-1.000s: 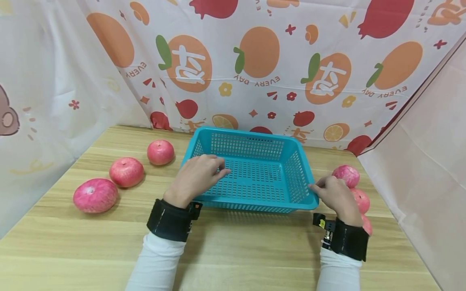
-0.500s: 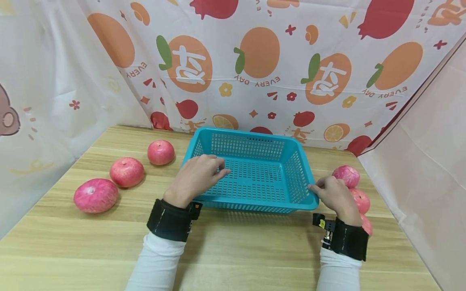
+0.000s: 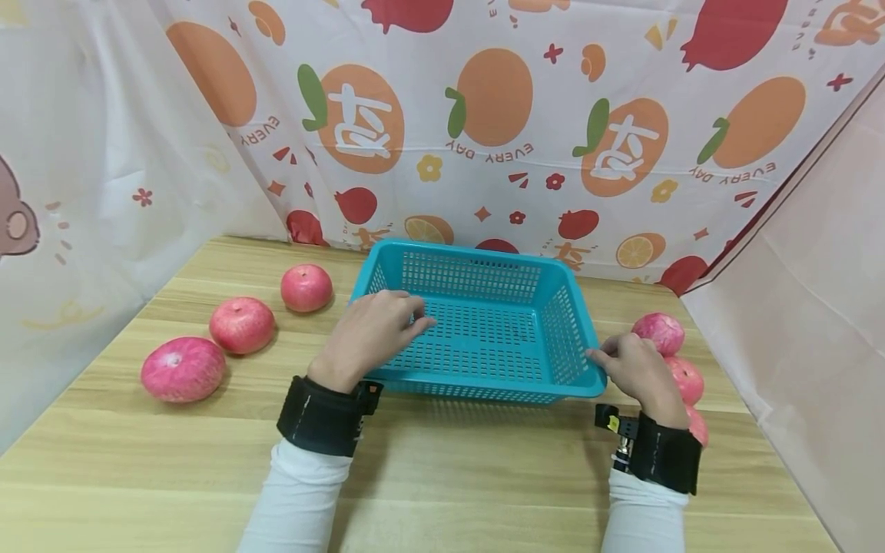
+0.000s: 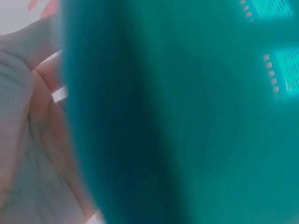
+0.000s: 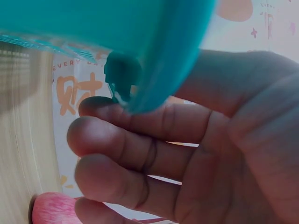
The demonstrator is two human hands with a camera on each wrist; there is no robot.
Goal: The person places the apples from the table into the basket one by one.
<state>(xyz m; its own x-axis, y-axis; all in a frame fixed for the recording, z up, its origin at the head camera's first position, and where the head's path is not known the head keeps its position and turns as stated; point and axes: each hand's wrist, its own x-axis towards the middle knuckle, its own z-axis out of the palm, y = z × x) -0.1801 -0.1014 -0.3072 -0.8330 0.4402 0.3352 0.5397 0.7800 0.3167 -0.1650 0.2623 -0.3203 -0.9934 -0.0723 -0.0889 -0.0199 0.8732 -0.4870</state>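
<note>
A turquoise plastic basket (image 3: 477, 346) with slotted walls and floor stands at the back middle of the table, nothing inside it. At its left front part my left hand (image 3: 376, 330) holds the rim, thumb and forefinger showing over the inside. The left wrist view has the basket wall (image 4: 224, 140) close up, covering most of the fingers. My right hand (image 3: 632, 369) grips the right front corner. In the right wrist view the thumb lies over the rim (image 5: 173, 60) and curled fingers (image 5: 107, 140) sit beneath it.
Three pinkish-red apples lie on the left: a near one (image 3: 183, 369), a middle one (image 3: 242, 326) and a far one (image 3: 306, 288). More apples (image 3: 658, 333) line the right side, partly behind my right hand. A fruit-print curtain (image 3: 498, 177) hangs behind the wooden table (image 3: 470, 491).
</note>
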